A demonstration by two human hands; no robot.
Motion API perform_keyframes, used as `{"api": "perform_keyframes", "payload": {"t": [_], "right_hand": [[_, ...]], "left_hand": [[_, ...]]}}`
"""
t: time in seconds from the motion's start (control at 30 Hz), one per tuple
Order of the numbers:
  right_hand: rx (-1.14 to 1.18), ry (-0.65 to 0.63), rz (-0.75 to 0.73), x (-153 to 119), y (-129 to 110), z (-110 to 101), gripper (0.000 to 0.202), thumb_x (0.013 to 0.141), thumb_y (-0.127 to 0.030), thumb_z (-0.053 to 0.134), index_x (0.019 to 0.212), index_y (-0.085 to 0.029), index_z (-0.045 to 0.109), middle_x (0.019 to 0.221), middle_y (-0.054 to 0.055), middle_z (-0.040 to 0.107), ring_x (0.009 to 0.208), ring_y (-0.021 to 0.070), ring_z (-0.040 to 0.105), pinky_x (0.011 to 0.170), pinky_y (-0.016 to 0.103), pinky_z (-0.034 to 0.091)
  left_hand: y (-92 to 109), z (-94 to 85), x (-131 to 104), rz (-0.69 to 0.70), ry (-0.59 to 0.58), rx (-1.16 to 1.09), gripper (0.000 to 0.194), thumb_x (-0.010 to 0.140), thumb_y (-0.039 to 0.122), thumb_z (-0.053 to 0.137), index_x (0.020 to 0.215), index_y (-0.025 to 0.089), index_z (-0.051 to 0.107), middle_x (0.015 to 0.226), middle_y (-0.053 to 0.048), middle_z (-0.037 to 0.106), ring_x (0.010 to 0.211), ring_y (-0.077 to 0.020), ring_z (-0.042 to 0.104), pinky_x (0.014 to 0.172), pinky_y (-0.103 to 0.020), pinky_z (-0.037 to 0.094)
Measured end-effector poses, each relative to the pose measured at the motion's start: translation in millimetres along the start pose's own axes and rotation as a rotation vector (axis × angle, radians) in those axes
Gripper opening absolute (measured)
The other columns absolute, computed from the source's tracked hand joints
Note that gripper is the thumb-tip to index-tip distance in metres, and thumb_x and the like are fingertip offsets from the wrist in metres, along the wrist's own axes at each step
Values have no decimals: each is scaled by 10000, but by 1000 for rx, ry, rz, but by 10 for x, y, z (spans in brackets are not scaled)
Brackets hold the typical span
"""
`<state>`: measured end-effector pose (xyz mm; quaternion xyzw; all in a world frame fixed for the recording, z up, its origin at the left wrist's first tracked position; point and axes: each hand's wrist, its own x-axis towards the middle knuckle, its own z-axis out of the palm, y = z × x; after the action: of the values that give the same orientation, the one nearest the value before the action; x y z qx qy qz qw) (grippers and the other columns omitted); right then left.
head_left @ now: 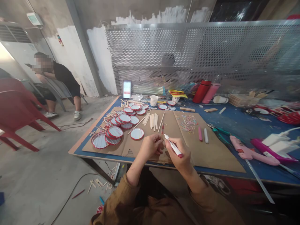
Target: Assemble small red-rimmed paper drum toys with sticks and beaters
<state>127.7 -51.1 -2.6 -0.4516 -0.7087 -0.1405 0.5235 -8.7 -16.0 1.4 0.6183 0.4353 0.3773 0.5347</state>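
My right hand grips a white marker with a red end, its tip pointing up and left. Close beside it, my left hand is closed, fingertips pinched around the lower end of a small flat stick with red bands; its lower part is hidden by the fingers. Both hands are over the brown cardboard near the table's front edge. Plain wooden sticks lie beyond them. To the left, a round disc with a red rim lies apart from a pile of similar discs.
Colourful rubber bands, a pink marker and a grey-white marker lie to the right. Farther right are pliers, a pink glue gun and a purple power strip. A phone, paper cup and red bottle stand behind.
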Motion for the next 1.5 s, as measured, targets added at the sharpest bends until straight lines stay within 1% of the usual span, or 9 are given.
{"api": "perform_keyframes", "payload": {"t": [0.2, 0.4, 0.6, 0.77, 0.97, 1.1, 1.27, 1.4, 1.5], "right_hand": [[16, -53, -29, -8, 8, 24, 85, 871, -265, 581, 909, -189, 572, 731, 40, 696, 599, 150, 660, 567, 231, 492], [-16, 6, -8, 8, 6, 15, 77, 872, -263, 576, 874, -186, 572, 695, 42, 684, 578, 150, 646, 545, 236, 483], [15, -53, -32, 5, -4, 13, 82, 878, -266, 568, 906, -189, 572, 726, 42, 693, 589, 149, 656, 555, 236, 491], [-2, 2, 11, -4, 14, 17, 73, 861, -257, 583, 888, -189, 579, 709, 43, 685, 598, 161, 653, 565, 246, 495], [3, -34, -19, -5, 14, 25, 75, 868, -259, 579, 903, -193, 575, 728, 42, 692, 590, 154, 654, 557, 239, 491], [5, 17, 15, 7, 8, 16, 72, 863, -250, 587, 895, -188, 569, 720, 46, 687, 592, 153, 652, 549, 235, 489], [23, -37, -23, 12, -3, 13, 78, 866, -263, 577, 894, -190, 579, 718, 39, 693, 596, 151, 661, 560, 232, 495], [22, 3, 45, 5, 1, 9, 73, 865, -261, 576, 886, -192, 580, 713, 39, 688, 599, 153, 655, 557, 239, 499], [44, 19, 50, 2, 8, 3, 81, 858, -258, 588, 905, -193, 577, 729, 41, 689, 615, 155, 657, 567, 244, 508]], "left_hand": [[-20, 0, 2, 28, -9, -7, 125, 754, 196, 463, 795, 160, 575, 538, 45, 533, 447, -77, 561, 405, -153, 471], [-1, 5, 1, 0, -6, -8, 125, 764, 218, 468, 791, 151, 571, 591, 27, 562, 450, -71, 569, 381, -138, 448], [-25, 1, 11, 30, 0, 20, 127, 753, 193, 467, 796, 156, 581, 546, 37, 545, 446, -72, 562, 401, -139, 460], [11, 2, -5, 3, -4, -2, 112, 771, 228, 486, 779, 153, 569, 569, 34, 553, 432, -59, 555, 391, -121, 440], [2, 7, -3, 7, 0, -2, 108, 764, 218, 488, 792, 159, 574, 554, 43, 546, 440, -75, 568, 406, -146, 464], [23, 4, -8, 0, 3, 15, 112, 777, 234, 490, 787, 155, 568, 534, 45, 535, 417, -72, 564, 378, -129, 435], [31, -2, -18, 7, 6, 24, 102, 771, 215, 478, 770, 169, 569, 508, 52, 539, 432, -83, 573, 404, -149, 462], [32, 6, -15, -4, 4, 11, 101, 782, 234, 486, 766, 165, 557, 515, 53, 541, 412, -74, 563, 387, -139, 448], [41, 10, -14, -23, 9, 5, 109, 787, 245, 493, 765, 157, 553, 508, 50, 538, 399, -73, 561, 375, -134, 438]]}}
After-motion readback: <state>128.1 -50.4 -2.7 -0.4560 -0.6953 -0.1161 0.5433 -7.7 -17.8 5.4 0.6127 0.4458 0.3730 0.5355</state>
